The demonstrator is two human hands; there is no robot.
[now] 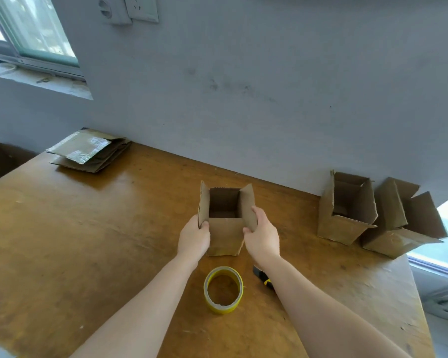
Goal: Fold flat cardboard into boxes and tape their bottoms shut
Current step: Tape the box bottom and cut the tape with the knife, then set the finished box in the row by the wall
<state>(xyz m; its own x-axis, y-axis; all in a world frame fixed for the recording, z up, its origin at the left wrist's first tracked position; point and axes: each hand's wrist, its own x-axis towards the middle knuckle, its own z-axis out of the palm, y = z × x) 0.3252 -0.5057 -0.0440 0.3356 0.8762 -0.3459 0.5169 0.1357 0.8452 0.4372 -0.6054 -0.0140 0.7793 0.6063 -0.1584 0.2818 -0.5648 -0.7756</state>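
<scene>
A small brown cardboard box [225,235] stands upright on the wooden table [88,241], its top open and its flaps up. My left hand [194,239] grips its left side and left flap. My right hand [262,235] holds the right side, thumb on the right flap. A roll of yellow tape [223,289] lies flat on the table just in front of the box, between my forearms. A stack of flat cardboard sheets [88,152] rests at the far left corner of the table.
Two folded boxes [345,211] [404,223] stand open at the far right, by the table's edge. A black and yellow utility knife [263,277] lies partly under my right forearm. A grey wall runs along the table's far edge.
</scene>
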